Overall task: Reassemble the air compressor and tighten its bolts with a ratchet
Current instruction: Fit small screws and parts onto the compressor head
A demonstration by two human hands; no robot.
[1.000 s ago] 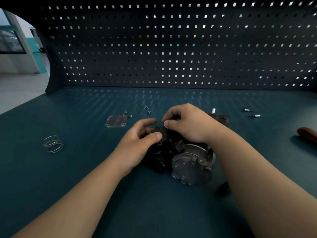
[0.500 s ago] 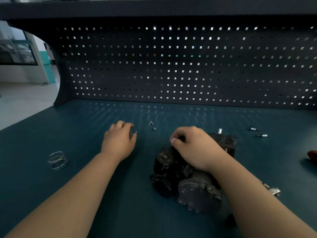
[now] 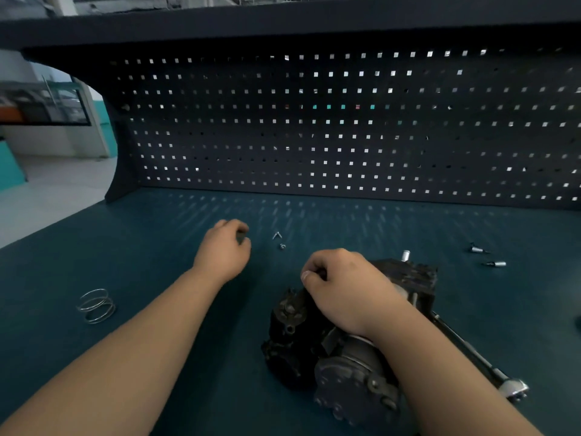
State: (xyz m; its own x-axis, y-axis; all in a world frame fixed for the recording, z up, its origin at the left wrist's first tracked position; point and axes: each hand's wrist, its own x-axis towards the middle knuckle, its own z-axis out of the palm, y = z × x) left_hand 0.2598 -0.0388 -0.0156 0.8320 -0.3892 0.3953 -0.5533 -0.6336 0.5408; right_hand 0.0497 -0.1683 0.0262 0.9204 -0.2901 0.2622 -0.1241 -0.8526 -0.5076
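The dark, ribbed cast-metal air compressor [image 3: 314, 338] lies on the teal desk [image 3: 345, 221], close before me. My right grip [image 3: 342, 284] curls over its top; I should pin it firmly while fetching parts. My left grip [image 3: 224, 247] curls down beside small silver screws [image 3: 282, 246]; whether it holds anything, I cannot tell.

Dark pegboard [image 3: 345, 136] backs a teal workbench [image 3: 157, 231]

The spring [image 3: 96, 306] lies left of the compressor [image 3: 292, 335], the ratchet [image 3: 512, 388] just right.
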